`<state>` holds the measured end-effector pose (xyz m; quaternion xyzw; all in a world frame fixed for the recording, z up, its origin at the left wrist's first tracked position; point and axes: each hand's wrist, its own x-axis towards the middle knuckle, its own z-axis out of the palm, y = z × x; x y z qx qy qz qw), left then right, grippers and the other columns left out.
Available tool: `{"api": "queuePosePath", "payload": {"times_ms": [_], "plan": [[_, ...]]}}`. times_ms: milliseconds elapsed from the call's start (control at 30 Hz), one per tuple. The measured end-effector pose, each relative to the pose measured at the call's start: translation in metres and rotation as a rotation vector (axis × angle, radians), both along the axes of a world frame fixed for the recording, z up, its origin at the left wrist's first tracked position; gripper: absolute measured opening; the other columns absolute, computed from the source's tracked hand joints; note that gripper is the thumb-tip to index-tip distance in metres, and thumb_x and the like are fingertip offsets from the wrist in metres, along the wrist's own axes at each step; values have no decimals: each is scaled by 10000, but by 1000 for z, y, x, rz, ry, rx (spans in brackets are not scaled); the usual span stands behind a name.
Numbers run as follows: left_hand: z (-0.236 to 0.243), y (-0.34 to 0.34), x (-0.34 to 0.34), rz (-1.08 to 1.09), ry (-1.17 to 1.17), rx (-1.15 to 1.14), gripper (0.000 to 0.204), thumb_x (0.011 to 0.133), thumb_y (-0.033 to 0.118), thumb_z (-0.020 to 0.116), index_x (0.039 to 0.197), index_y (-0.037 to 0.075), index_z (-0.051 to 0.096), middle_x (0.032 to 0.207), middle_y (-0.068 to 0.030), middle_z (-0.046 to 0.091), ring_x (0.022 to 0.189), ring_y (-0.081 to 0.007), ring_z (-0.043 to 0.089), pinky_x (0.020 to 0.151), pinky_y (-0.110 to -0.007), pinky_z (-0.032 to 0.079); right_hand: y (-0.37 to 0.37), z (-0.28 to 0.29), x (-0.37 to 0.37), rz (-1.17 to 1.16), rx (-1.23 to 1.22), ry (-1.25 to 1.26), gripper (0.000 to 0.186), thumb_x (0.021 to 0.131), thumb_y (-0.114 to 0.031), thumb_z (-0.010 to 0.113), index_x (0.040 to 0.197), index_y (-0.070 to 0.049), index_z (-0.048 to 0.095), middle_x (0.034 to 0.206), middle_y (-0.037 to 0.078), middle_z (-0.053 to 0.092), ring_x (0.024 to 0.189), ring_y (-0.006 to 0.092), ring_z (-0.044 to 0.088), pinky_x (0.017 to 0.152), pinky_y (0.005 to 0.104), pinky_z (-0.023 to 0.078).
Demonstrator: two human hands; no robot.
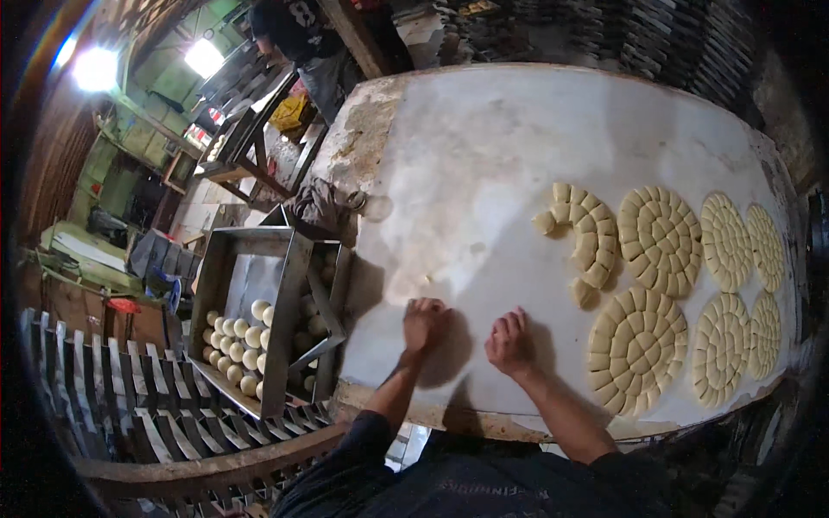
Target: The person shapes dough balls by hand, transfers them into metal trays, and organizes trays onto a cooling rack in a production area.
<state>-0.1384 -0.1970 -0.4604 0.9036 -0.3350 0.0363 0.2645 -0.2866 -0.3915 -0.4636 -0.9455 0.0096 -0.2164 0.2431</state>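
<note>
Dough pieces [637, 352] — pale yellow, blocky — lie packed in flat rounds

On our table [484, 129], dough rounds [637, 352] lie to our right. Left of it, a tray [255, 281] holds dough balls [251, 337].

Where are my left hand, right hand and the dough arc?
Left hand [424, 325], head view: back of hand.
Right hand [509, 343], head view: back of hand.
Dough arc [596, 233], head view: top, midway along.
</note>
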Motion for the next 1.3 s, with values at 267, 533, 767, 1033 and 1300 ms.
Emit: {"api": "queuePosePath", "payload": {"times_ms": [267,533,767,1033,1300], "plan": [[-40,150,-53,-442,52,154,355,981,205,535,1303,60,574,1343,-232,548,1276,-377,506,1154,-516,319,-52,7,-63,80,46,65,162,738,-113,644,839,-24,553,875,172,548,912,402,557,998,569,443],[-11,40,25,-74,162,-294,125,854,188,647,900,80,690,987,-120,682,993,-346,607,940,-452,470,23,25,36,-269,87,-64,90,854,-49,603,898,-8,536,916,175,550,954,403,521,995,533,424],[38,162,-91,-141,242,108,554,849,76,654,1382,21,514,1341,-196,567,1247,-338,537,1104,-480,405,4,29,-48,-181,192,325,95,844,-81,628,913,-34,673,902,155,675,854,296,659,811,399,532],[306,378,75,-226,389,-107,455,769,-19,729,1209,59,645,1251,-149,620,1121,-340,591,990,-416,498,115,160,67,-190,792,507,267,1004,-217,542,1014,22,658,879,72,613,805,183,608,806,342,532],[195,473,240,-39,188,162,485,811,183,775,1257,39,651,1145,-175,688,1125,-335,639,939,-428,533,410,258,288,770,186,-244,308,850,-176,723,1084,-3,623,1076,190,643,1015,373,646,898,431,523]]}}
